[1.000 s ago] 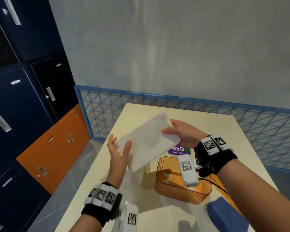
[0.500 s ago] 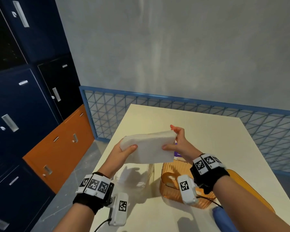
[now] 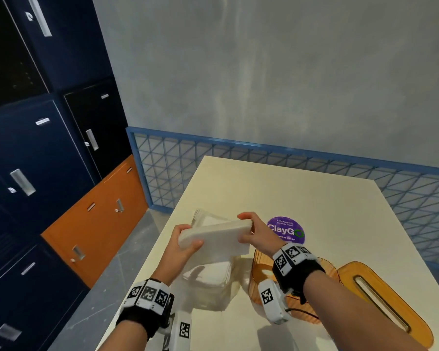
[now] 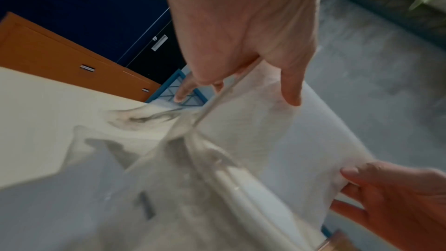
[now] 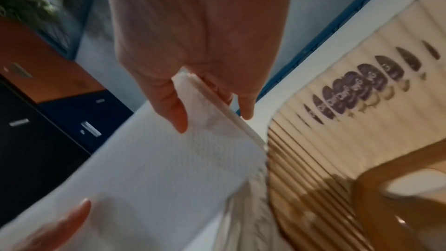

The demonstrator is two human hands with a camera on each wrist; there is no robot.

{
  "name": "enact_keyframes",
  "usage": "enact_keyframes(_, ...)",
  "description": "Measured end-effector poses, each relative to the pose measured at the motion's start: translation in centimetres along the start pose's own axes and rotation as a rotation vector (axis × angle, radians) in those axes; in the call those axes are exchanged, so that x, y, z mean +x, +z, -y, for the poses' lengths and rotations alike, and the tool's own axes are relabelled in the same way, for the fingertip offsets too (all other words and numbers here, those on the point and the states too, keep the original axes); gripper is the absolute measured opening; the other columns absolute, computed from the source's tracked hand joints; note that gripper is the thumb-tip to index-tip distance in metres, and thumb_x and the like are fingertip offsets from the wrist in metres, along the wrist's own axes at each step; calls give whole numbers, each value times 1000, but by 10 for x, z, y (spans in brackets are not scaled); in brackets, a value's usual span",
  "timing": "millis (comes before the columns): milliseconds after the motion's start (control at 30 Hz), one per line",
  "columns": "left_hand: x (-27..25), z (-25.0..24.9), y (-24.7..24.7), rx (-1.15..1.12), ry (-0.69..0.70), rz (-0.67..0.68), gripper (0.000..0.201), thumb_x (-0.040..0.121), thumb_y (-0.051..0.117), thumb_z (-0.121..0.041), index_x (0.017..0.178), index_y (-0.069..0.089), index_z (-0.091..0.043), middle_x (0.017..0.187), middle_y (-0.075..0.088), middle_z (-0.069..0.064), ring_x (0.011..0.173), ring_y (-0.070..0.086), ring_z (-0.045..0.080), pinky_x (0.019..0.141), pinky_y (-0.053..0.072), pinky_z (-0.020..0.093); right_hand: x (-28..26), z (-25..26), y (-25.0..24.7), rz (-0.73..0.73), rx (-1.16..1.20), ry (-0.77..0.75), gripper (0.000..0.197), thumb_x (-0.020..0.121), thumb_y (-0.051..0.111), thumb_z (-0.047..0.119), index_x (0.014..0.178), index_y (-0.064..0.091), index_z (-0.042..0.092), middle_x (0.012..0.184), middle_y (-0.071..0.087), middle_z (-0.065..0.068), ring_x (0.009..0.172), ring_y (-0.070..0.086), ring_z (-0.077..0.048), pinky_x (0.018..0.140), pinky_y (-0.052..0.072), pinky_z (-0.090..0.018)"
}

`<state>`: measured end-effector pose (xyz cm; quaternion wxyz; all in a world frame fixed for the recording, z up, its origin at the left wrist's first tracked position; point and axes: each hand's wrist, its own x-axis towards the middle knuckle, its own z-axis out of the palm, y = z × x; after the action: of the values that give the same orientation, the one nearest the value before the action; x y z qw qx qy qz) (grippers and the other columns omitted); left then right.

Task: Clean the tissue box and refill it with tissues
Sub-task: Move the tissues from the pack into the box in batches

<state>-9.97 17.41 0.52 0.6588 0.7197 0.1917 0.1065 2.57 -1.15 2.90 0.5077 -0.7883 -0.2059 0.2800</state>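
In the head view the left hand [image 3: 185, 245] and the right hand [image 3: 255, 234] hold a white stack of tissues [image 3: 214, 236] between them, above the table [image 3: 340, 211]; the left thumb lies on top of the near left corner and the right fingers close on the far right end. Only the right wrist view shows the layered edge of the stack [image 5: 217, 100] pinched between thumb and fingers, and the ribbed amber wall of the box [image 5: 311, 159] just beside the tissues, with the purple sticker [image 5: 357, 91] seen broken through the ribs. Only the left wrist view shows the underside of the tissues [image 4: 277, 140] with the left fingers [image 4: 291, 91] pressed on it, and a clear plastic wrapper [image 4: 173, 125] under it, blurred. In the head view the box [image 3: 264, 272] stands open on the table, below and right of the stack, partly hidden by the right wrist; its lid [image 3: 380, 300] lies just right of it, cut off by the lower edge of the picture. The wrapper [image 3: 211, 272] sits near the left table edge under the hands. The far half of the table is free, up to the blue fence [image 3: 264, 150]. What is inside the box I cannot tell
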Motion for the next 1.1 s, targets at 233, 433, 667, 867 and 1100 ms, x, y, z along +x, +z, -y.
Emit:
enact_keyframes(233, 3, 9, 15, -6, 0, -91, 62, 73, 70, -33, 124, 35, -28, 124, 51, -2, 118, 49, 17, 99, 41, 34, 7, -2, 16, -53, 13, 14, 51, 85, 46, -8, 131, 31, 8, 115, 48, -8, 111, 48, -22, 89, 43, -29)
enact_keyframes(433, 5, 8, 9, 48, -62, -152, 69, 58, 67, -58, 114, 31, -42, 124, 50, -1, 117, 51, 24, 103, 42, 50, 3, -6, 16, -26, 10, 36, 46, 88, 48, -4, 127, 28, 11, 115, 46, -9, 108, 48, -21, 86, 47, -27)
enact_keyframes(667, 11, -24, 20, 180, 78, -127, 25, 95, 52, -18, 113, 36, -24, 110, 54, 1, 99, 56, 19, 81, 49, 30, -4, 15, -7, -228, -25, 44, 36, 94, 48, 9, 128, 39, 6, 127, 51, -14, 116, 52, -28, 99, 47, -41)
enact_keyframes(867, 19, -45, 78, 188, -97, 48, 22, 89, 62, -20, 103, 53, -6, 98, 62, 10, 90, 60, 26, 68, 47, 30, -76, 1, -69, -319, 132, 234, 27, 92, 54, 13, 119, 52, 9, 115, 63, -9, 104, 62, -26, 82, 55, -36)
enact_keyframes(1100, 15, -33, 147, 591, -227, 344, 23, 86, 65, -24, 77, 55, -6, 78, 58, 10, 89, 57, 25, 58, 39, 24, -116, -49, -98, -321, -25, 591, 24, 90, 57, 9, 110, 53, -2, 98, 59, -14, 77, 59, -21, 63, 56, -32)
